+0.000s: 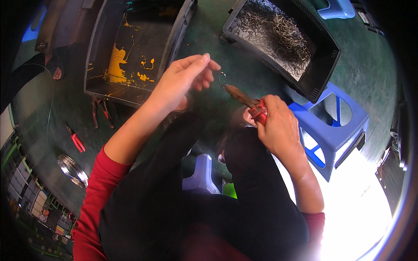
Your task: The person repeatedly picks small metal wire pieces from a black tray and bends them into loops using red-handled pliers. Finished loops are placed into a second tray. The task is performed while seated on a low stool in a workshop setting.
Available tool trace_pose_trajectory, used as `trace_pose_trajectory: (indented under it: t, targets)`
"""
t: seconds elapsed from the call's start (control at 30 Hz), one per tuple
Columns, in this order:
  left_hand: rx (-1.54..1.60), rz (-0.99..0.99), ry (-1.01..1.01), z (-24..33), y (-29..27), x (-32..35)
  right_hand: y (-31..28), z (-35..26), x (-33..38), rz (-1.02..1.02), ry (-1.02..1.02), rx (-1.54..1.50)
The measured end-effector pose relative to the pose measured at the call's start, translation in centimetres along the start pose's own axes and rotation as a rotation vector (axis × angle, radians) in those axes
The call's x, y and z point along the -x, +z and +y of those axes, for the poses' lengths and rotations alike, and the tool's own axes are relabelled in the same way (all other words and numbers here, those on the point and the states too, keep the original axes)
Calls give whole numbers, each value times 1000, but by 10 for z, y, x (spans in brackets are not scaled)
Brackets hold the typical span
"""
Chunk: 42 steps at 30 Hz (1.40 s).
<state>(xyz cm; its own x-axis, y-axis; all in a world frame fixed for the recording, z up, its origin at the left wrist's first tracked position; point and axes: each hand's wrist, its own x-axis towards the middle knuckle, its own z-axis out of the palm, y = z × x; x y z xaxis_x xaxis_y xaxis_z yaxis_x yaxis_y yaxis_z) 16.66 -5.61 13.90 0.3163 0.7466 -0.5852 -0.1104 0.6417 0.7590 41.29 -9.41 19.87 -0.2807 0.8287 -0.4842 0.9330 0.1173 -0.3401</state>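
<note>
Red-handled pliers: right hand, grip pressed round the handles, seemingly steadying the wire hook at their tips; left hand beside it, grip loosely spread.

On the floor, a left crate stands far left and a right crate far right, with wire hooks in it. Just near of the left crate lie floor pliers; nearer and farther left, second pliers, then a wire coil. A stool stands near of the right crate, another stool beyond it. The right hand is left of the nearer stool.
</note>
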Motion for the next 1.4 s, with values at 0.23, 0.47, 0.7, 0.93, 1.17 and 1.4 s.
trace_pose_trajectory:
  t: [0.23,0.47,0.7,0.93,1.17,1.4]
  targets:
    - [14,-55,-116,-6,-8,-1,5,5,-4,159,-36,78]
    - [17,31,-129,-6,-14,5,-3,32,-33,50,152,-554]
    - [31,65,-112,-6,-23,19,-2,56,-51,-128,309,-726]
    - [-401,489,352,-26,-40,23,17,44,-35,-256,322,-816]
    - [-1004,493,295,-59,-63,34,42,26,-23,-422,316,-957]
    - [-990,421,168,-73,-80,38,98,23,0,-179,75,-396]
